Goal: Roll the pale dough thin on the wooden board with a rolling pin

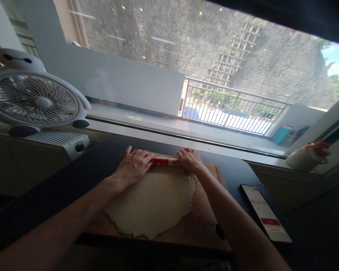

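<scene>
In the head view, the dough (pixel 155 199) lies as a wide, thin sheet with a ragged edge, on the board (pixel 203 214), which seems to serve as a firm bed between it and the dark table (pixel 81 169). The roller (pixel 161 161) lies crosswise at the dough's far edge; its red-and-white middle shows between the hands.

The left hand (pixel 134 165) is palm down over the roller's left end, fingers reaching forward and the outermost lifted apart. The right hand (pixel 190 160) covers the other end in the same way. Whether either closes around the roller or only presses on it I cannot tell, as palms and thumbs are hidden. A hand at each end probably keeps the pressure even, and both arms pass on either side of the dough, leaving its middle bare.

Right of the dough, the phone (pixel 267 212) lies face up on the table, showing a time count, likely angled for reading. Well left of the dough stands the fan (pixel 42 102), perhaps for air.
</scene>
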Motion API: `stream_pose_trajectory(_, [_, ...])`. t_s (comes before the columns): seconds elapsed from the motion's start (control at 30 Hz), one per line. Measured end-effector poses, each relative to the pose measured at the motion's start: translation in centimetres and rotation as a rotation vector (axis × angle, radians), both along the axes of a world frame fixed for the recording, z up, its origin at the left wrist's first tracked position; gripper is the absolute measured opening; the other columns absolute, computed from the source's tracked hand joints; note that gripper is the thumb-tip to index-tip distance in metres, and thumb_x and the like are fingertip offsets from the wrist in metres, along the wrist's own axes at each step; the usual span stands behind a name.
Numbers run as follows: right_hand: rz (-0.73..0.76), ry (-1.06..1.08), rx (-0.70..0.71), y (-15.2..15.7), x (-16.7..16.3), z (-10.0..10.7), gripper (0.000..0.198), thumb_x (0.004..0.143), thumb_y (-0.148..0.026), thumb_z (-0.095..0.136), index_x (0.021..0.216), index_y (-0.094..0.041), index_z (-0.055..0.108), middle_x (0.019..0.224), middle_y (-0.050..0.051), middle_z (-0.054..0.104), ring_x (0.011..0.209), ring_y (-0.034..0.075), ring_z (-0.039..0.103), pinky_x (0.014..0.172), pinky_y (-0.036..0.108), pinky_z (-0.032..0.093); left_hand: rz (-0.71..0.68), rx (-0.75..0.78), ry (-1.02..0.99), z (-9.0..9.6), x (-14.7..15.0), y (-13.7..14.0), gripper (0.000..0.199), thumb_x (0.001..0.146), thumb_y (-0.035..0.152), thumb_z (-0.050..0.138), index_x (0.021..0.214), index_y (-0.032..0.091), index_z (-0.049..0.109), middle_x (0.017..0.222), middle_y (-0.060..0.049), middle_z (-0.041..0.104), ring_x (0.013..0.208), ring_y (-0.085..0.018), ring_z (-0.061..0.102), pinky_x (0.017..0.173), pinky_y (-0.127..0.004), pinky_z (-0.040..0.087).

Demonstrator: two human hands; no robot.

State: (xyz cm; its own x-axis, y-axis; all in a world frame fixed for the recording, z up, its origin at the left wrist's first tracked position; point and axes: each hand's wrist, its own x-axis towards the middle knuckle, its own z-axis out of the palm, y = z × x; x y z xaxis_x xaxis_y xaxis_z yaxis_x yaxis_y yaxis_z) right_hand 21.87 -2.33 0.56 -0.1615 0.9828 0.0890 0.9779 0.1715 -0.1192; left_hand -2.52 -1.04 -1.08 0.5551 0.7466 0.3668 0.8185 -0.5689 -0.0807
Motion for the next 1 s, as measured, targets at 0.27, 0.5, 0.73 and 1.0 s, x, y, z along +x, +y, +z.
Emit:
stream_pose_trajectory(0.27, [0.072, 0.058, -0.056, -3.7, 0.3, -1.0, 0.054, 0.097, -0.049, 0.017, 0.138, -0.020, 0.038, 0.146, 0.008, 0.035, 0.138, 0.024, 0.020, 0.108, 0.043, 0.021, -0.050, 0.053, -0.037, -0.7, -0.3, -2.1, 0.033, 0.093, 0.030, 0.035, 0.118, 0.025, 0.056, 0.107, -0.005, 0.064, 0.106, -0.025, 0.050, 0.108, -0.056, 0.008])
stream_pose_trajectory(0.5, [0.036, 0.007, -0.074, -1.6, -0.2, -0.1, 0.043, 0.096, -0.042, 0.030, 0.132, -0.024, 0.046, 0.143, 0.008, 0.040, 0.138, 0.027, 0.020, 0.107, 0.046, 0.023, -0.051, 0.112, 0.033, -0.6, 0.6, -2.2, 0.033, 0.093, 0.029, 0.034, 0.113, 0.021, 0.059, 0.105, -0.007, 0.064, 0.104, -0.026, 0.051, 0.109, -0.057, 0.000])
stream_pose_trajectory(0.73, [0.080, 0.044, -0.151, -4.7, 1.3, -0.9, 0.061, 0.096, -0.053, 0.020, 0.144, -0.017, 0.029, 0.152, 0.010, 0.023, 0.141, 0.025, 0.011, 0.111, 0.045, 0.017, -0.079, 0.107, 0.022, -1.0, 0.3, -3.6, 0.035, 0.093, 0.026, 0.031, 0.115, 0.022, 0.058, 0.109, -0.009, 0.062, 0.107, -0.028, 0.050, 0.110, -0.057, -0.003])
stream_pose_trajectory(1.0, [-0.066, 0.064, -0.030, 1.4, -0.5, -0.5, 0.055, 0.098, -0.045, 0.016, 0.140, -0.018, 0.037, 0.152, 0.012, 0.022, 0.141, 0.028, 0.012, 0.109, 0.048, 0.020, -0.065, 0.035, 0.018, 0.7, 0.9, -4.3, 0.029, 0.091, 0.023, 0.039, 0.111, 0.015, 0.059, 0.106, -0.010, 0.063, 0.103, -0.026, 0.054, 0.111, -0.053, 0.009])
